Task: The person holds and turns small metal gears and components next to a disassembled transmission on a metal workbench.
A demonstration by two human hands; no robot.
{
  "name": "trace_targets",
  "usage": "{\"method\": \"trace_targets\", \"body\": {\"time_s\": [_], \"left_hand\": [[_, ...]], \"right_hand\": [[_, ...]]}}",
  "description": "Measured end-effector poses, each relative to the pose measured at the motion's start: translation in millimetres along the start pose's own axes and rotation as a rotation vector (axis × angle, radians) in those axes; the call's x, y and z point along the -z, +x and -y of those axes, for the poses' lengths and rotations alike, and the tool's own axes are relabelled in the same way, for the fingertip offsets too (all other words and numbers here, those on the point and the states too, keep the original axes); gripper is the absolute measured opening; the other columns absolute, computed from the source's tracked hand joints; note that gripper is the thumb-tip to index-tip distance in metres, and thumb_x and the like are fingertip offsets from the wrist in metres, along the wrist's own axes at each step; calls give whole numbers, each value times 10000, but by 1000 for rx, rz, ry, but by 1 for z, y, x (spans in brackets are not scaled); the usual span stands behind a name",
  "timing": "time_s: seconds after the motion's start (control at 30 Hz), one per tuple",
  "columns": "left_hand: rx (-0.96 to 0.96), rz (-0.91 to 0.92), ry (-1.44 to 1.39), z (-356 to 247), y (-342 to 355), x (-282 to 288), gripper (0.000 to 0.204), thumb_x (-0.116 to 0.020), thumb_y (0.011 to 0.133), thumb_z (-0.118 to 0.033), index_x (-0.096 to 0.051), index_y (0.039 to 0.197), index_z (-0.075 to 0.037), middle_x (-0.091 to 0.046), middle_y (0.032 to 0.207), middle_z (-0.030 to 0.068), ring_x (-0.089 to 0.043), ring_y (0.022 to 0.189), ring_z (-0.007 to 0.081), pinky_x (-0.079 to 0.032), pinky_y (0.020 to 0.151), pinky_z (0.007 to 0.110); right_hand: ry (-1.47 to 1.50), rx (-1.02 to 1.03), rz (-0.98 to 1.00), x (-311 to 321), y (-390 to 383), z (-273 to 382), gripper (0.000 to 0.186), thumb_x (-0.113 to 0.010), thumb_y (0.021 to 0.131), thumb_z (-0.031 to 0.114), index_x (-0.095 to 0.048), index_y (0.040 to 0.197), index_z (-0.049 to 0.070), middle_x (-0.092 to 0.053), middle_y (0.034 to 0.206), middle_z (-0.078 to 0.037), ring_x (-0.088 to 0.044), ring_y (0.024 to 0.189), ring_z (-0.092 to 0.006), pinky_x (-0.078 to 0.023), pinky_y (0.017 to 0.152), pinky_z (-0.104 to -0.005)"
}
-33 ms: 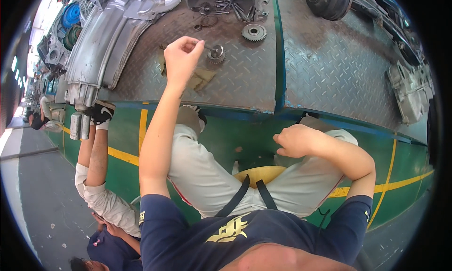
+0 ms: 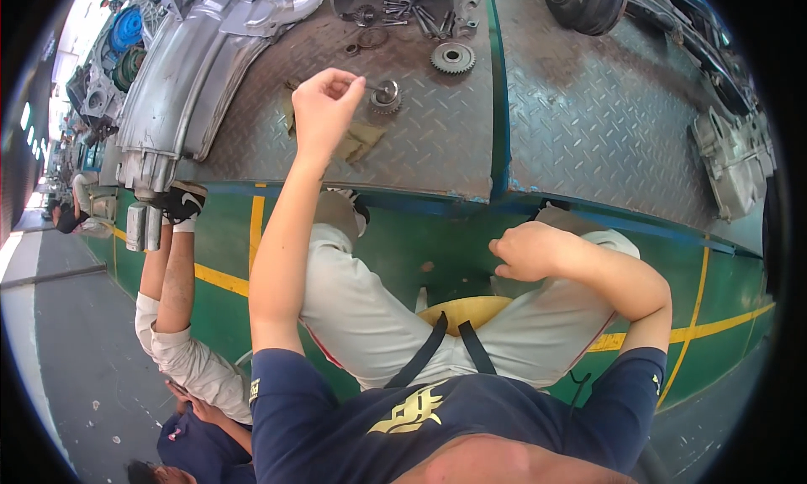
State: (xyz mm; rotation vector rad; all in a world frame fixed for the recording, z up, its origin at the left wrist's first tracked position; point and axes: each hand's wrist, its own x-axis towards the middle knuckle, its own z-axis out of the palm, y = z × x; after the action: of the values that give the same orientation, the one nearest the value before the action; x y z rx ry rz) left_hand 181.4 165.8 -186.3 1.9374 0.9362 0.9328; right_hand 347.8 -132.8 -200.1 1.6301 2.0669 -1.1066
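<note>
My left hand point(image 2: 324, 106) reaches over the metal bench, its thumb and fingers pinched on a thin metal rod point(image 2: 372, 84). The rod's far end meets a shiny ring point(image 2: 388, 91) on top of a small toothed gear point(image 2: 386, 107); whether they are joined I cannot tell. Beyond it to the right, a larger gear point(image 2: 453, 58) lies flat. A tan rag point(image 2: 361, 139) is on the bench just below my left hand. My right hand point(image 2: 534, 250) hangs by my right knee, holding nothing, fingers loosely bent and a gap between thumb and forefinger.
A large silver gearbox housing point(image 2: 197, 72) stands at the left of the bench. Several bolts point(image 2: 424, 20) lie at the back. Beyond the gap between benches are a black wheel-like part point(image 2: 584, 5) and a metal casing point(image 2: 731, 165). Another person point(image 2: 181, 349) sits at my left.
</note>
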Motion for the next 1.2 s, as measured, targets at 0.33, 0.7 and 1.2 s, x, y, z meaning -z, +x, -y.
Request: {"method": "trace_targets", "body": {"time_s": [0.33, 0.7, 1.2], "left_hand": [[-367, 135, 174, -20, -27, -11, 130, -729, 796, -37, -716, 919, 2, -704, 822, 92, -659, 682, 163, -522, 654, 282], [-405, 92, 253, -16, 25, -41, 148, -746, 799, -141, -728, 875, -15, -636, 658, 99, -617, 584, 231, -491, 587, 337], [-29, 4, 151, -28, -8, 2, 175, -751, 825, -143, -721, 851, 28, -660, 638, 47, -571, 580, 71, -469, 575, 257]], "right_hand": [[-10, 37, -17, 0, -1, 3, 335, -644, 900, 304, -681, 950, -25, -712, 837, -214, -702, 829, -385, -563, 744, -466], [-16, 65, -38, 1, 0, -2, 382, -634, 914, 333, -641, 996, -40, -692, 780, -242, -696, 782, -407, -559, 698, -480], [-8, 13, -13, -1, 4, -1, 331, -640, 890, 302, -683, 943, -22, -712, 838, -217, -704, 828, -382, -565, 740, -470]]}}
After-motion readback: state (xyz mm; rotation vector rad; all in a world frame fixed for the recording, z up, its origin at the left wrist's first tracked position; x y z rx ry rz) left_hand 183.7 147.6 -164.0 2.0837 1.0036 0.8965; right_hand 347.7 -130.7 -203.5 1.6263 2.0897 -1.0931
